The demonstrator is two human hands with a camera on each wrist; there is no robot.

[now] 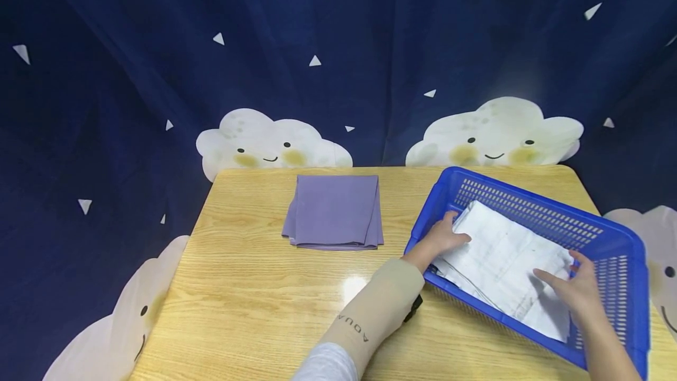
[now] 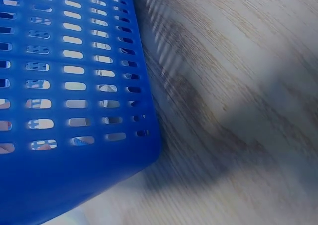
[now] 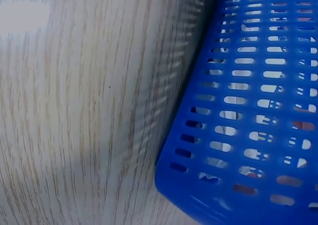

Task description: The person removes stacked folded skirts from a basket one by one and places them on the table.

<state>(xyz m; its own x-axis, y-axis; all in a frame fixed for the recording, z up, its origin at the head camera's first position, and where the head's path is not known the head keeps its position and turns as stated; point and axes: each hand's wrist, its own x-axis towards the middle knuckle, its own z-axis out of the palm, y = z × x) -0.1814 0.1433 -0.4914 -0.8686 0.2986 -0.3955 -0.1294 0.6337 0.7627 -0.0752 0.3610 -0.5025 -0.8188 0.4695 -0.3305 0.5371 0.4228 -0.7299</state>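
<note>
A folded white cloth (image 1: 502, 257) lies inside a blue plastic basket (image 1: 624, 246) at the right of the table in the head view. My left hand (image 1: 441, 237) reaches over the basket's left rim to the cloth's left edge, thumb spread from the fingers. At the cloth's right end is my right hand (image 1: 579, 290), its thumb and fingers apart over the fabric. Whether either hand presses on the cloth cannot be seen. Both wrist views show only the slotted outside of the basket; the hands are hidden there.
A folded purple cloth (image 1: 337, 210) lies toward the back middle of the wooden table (image 1: 238, 298). Behind the table hangs a dark blue curtain (image 1: 359, 34) printed with clouds. Something dark (image 1: 433, 268) shows at the basket's inner left front, partly covered by the white cloth.
</note>
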